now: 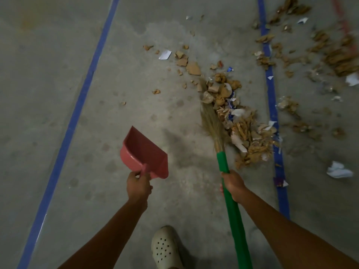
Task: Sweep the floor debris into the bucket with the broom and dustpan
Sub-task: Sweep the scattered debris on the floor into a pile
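Concrete floor point(58, 65) strewn with debris point(239, 121); left fingers point(138, 174) grip dustpan point(144, 152), right fingers point(221, 188) wrap broom point(223, 160).

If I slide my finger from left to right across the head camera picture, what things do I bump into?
Blue floor line → pink dustpan → broom → debris pile → crumpled white paper.

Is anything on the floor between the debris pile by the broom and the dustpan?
Nothing visible: only bare concrete lies between the debris pile and the dustpan. The broom rests against the pile's dustpan side. The bucket is out of view.
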Demonstrator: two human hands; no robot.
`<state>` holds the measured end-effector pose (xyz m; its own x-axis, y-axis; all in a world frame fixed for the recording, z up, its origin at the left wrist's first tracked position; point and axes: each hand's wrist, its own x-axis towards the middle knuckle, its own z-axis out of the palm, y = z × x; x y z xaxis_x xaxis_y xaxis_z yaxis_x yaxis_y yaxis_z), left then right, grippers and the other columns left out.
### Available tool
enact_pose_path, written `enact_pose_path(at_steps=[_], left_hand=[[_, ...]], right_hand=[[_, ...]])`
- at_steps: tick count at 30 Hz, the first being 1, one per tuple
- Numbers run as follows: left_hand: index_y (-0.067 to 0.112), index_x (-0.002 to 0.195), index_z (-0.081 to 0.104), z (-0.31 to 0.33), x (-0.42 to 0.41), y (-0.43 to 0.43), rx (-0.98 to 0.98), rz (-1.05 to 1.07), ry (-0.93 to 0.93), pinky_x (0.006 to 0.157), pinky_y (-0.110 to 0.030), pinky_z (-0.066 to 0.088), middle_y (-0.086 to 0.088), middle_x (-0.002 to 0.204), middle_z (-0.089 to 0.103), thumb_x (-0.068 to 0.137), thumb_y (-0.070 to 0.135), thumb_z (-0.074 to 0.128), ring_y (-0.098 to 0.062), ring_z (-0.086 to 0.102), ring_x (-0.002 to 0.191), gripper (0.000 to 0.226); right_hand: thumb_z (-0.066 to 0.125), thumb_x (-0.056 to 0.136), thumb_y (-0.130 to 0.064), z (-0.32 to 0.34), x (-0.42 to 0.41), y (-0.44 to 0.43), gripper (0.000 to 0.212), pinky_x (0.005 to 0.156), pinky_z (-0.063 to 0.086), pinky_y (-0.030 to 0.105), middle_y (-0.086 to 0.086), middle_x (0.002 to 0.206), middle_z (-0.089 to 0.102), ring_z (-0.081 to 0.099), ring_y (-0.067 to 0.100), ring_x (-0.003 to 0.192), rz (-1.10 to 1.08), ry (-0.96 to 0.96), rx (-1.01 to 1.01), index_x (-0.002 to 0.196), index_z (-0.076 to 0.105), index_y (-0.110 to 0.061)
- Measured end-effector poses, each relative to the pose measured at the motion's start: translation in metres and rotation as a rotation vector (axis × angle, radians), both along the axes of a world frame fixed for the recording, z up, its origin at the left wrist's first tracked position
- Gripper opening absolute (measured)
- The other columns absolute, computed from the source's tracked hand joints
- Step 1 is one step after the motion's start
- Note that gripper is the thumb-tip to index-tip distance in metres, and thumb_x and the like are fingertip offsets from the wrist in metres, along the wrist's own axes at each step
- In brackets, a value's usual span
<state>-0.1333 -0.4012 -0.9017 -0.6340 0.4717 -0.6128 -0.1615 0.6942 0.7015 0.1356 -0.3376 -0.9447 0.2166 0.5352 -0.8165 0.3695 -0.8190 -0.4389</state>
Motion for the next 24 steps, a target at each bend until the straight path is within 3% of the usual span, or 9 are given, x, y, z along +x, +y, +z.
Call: enact_pose_path(at_steps=[3, 9, 17, 21, 24], left_hand=[[0.012, 0.111, 0.053, 0.008, 0.016, 0.004, 0.017, -0.012, -0.006, 0.048, -0.029, 0.046, -0.013, 0.097, 0.069, 0.095, 0.043, 0.062, -0.019, 0.055, 0.058, 0.036], [0.008, 0.115, 0.053, 0.018, 0.034, 0.009, 0.015, 0.010, 0.007, 0.052, -0.031, 0.048, -0.014, 0.096, 0.067, 0.096, 0.041, 0.060, -0.020, 0.056, 0.061, 0.038], [0.009, 0.112, 0.055, 0.018, -0.001, 0.013, -0.016, 0.029, -0.002, 0.046, -0.028, 0.046, -0.012, 0.090, 0.068, 0.095, 0.043, 0.061, -0.019, 0.055, 0.057, 0.039], [0.009, 0.110, 0.056, 0.017, -0.035, 0.016, -0.038, 0.062, -0.004, 0.045, -0.028, 0.045, -0.014, 0.090, 0.068, 0.096, 0.042, 0.061, -0.020, 0.055, 0.056, 0.037], [0.007, 0.110, 0.056, 0.019, -0.065, 0.023, -0.045, 0.106, 0.003, 0.046, -0.028, 0.044, -0.015, 0.089, 0.068, 0.097, 0.041, 0.060, -0.021, 0.054, 0.056, 0.036]], right_hand=[[0.048, 0.102, -0.020, 0.028, 0.021, -0.003, 0.017, 0.044, 0.043, 0.029, 0.012, 0.059, 0.053, 0.049, 0.022, 0.044, -0.046, 0.131, 0.015, 0.091, 0.053, -0.007], [0.051, 0.100, -0.021, 0.067, 0.005, -0.019, 0.012, 0.042, 0.042, 0.027, 0.008, 0.061, 0.055, 0.051, 0.020, 0.044, 0.067, 0.273, -0.021, 0.102, 0.057, -0.011], [0.046, 0.103, -0.020, 0.074, -0.050, -0.016, 0.019, 0.040, 0.041, 0.026, 0.009, 0.056, 0.053, 0.048, 0.019, 0.039, 0.014, 0.292, -0.168, 0.092, 0.053, -0.005], [0.048, 0.102, -0.022, 0.083, -0.077, -0.009, 0.018, 0.041, 0.042, 0.027, 0.010, 0.060, 0.056, 0.051, 0.019, 0.041, 0.118, 0.230, -0.101, 0.100, 0.055, -0.005], [0.050, 0.100, -0.025, 0.094, -0.109, 0.000, 0.014, 0.041, 0.044, 0.026, 0.007, 0.065, 0.059, 0.053, 0.016, 0.042, 0.244, 0.179, -0.021, 0.095, 0.056, -0.013]])
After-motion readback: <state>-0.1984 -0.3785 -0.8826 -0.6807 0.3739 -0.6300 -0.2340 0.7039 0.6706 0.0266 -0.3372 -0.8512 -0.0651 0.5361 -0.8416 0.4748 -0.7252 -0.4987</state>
